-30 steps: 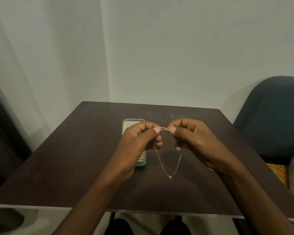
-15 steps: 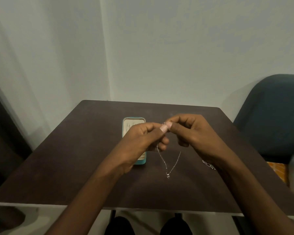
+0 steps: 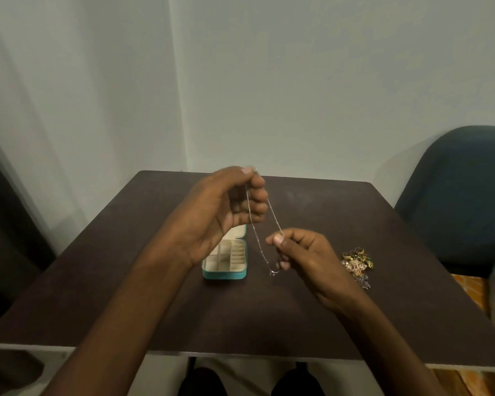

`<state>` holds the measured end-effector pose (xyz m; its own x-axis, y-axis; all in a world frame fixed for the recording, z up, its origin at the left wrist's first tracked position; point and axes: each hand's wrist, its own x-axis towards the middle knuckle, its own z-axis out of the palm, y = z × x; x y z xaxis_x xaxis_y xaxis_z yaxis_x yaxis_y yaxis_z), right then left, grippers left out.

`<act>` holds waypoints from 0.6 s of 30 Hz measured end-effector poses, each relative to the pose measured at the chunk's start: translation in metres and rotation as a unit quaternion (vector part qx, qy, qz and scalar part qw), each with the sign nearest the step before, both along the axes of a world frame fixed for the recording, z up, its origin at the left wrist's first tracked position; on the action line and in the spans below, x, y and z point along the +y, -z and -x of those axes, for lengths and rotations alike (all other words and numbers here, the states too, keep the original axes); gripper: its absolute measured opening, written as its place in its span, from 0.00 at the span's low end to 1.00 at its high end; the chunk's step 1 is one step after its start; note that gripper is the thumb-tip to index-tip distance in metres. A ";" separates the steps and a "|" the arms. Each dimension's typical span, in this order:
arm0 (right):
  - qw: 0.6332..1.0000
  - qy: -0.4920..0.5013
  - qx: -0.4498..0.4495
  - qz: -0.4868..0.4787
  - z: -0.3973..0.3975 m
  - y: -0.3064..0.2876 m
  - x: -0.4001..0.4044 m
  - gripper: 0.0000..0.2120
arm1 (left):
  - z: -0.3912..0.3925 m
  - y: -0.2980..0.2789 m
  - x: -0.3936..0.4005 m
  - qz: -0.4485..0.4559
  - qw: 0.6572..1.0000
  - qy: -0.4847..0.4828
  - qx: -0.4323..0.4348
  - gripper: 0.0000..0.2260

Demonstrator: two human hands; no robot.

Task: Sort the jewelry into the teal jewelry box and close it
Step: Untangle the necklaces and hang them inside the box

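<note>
Jewelry box [image 3: 225, 274], teal outside and cream inside, lies open on a dark brown counter [image 3: 312, 318], a little left of centre; its divided compartments face up and look unfilled as far as can be seen, and its lid is mostly hidden behind the left hand. A dark blue-green chair [image 3: 457, 195] stands off the counter's right side against a pale wall.

The two hands are raised above the counter, apart from each other, one higher than the other. The left hand [image 3: 226, 207] is the upper one, above the far part of the box, its thumb and forefinger pinching the top of a thin silver necklace [image 3: 257, 238]. The right hand [image 3: 300, 252] is lower and just right of the box, its fingers curled, pinching one strand of the same chain partway down. The chain hangs between them in a narrow loop, with a small pendant [image 3: 273, 272] at the bottom, just above or barely touching the counter; which one cannot be told.

To the right lies a small heap of jewelry [image 3: 356, 261], gold and coloured pieces, not yet sorted.

The step in hand appears to be readying the necklace for storage. The next move likely calls for carrying the chain over the open box and lowering it gently into one compartment without tangling it.
</note>
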<state>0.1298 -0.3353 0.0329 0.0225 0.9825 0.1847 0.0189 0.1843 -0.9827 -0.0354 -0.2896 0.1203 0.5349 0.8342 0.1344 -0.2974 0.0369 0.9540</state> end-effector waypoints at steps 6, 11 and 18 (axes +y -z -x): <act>0.998 -0.003 0.065 0.025 0.009 0.023 -0.002 0.08 | 0.002 -0.014 0.003 0.023 0.999 -0.005 -0.034 0.11; 0.992 0.009 0.128 0.023 0.018 0.029 -0.004 0.09 | -0.001 -0.012 0.004 0.039 0.999 -0.002 -0.038 0.11; 0.983 0.055 0.173 0.019 0.018 0.040 -0.001 0.07 | -0.002 -0.012 0.004 0.021 0.999 -0.013 -0.031 0.11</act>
<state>0.1120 -0.3364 -0.0067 0.1848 0.9765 0.1113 -0.2991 0.1637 -0.9401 -0.0334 -0.2854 0.1318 0.5037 0.8538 0.1314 -0.3581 0.0681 0.9312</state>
